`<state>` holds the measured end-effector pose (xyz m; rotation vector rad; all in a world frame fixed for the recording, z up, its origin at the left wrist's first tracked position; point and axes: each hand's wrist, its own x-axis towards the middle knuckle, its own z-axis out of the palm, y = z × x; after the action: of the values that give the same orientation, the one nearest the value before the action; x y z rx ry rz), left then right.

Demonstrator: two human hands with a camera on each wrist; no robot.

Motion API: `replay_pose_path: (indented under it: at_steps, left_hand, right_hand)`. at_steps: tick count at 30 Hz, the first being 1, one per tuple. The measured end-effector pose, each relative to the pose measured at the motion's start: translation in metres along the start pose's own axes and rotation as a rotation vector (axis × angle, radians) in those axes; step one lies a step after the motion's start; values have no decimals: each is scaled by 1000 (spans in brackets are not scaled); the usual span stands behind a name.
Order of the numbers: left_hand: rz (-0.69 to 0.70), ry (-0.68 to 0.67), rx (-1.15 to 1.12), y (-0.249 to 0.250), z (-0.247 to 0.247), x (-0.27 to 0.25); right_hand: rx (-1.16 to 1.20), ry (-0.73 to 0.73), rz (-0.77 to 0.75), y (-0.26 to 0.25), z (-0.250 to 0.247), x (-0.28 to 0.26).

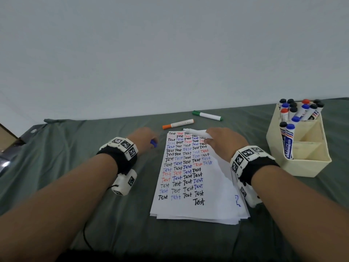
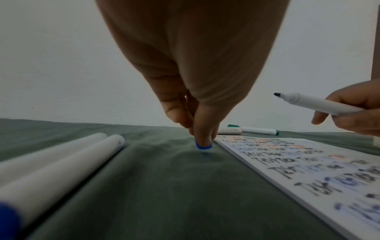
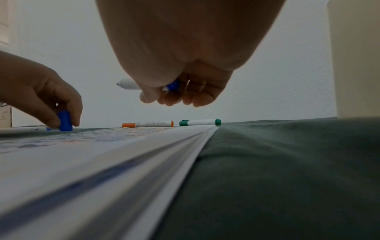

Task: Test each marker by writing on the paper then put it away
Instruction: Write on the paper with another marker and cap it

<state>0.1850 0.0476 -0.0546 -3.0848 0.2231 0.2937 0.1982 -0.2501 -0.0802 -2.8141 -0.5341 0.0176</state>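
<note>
My left hand (image 1: 149, 140) pinches a blue cap (image 1: 154, 143) that stands on the green cloth just left of the paper (image 1: 188, 186). The left wrist view shows the fingertips (image 2: 202, 139) pressed on the blue cap (image 2: 203, 147). My right hand (image 1: 217, 141) grips an uncapped white marker (image 1: 196, 132) above the paper's top edge, with its dark tip pointing left. From the right wrist, the marker (image 3: 127, 84) sticks out of the curled right hand (image 3: 170, 97), clear of the sheet. The paper is covered with rows of the word "Test" in black, blue and red.
A cream organizer (image 1: 302, 165) at the right holds several capped markers. An orange marker (image 1: 178, 123) and a green marker (image 1: 207, 115) lie beyond the paper. Two white markers (image 2: 61, 159) lie on the cloth left of my left hand. A wall stands behind the table.
</note>
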Motion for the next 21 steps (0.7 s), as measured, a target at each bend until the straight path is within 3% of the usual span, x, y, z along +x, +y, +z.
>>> replay_pose_path:
  at_steps: [7, 13, 16, 18, 21]
  left_hand:
    - [-65, 4, -75, 7, 17, -1]
    - [80, 258, 82, 34, 19, -19]
    - [106, 53, 59, 64, 30, -31]
    - [18, -95, 80, 78, 42, -39]
    - [-96, -173, 57, 86, 50, -45]
  right_hand:
    - [67, 16, 3, 0, -1, -1]
    - [65, 62, -102, 0, -5, -3]
    - [74, 63, -85, 2, -4, -2]
    - [88, 105, -97, 3, -2, -2]
    - [89, 134, -108, 7, 1, -3]
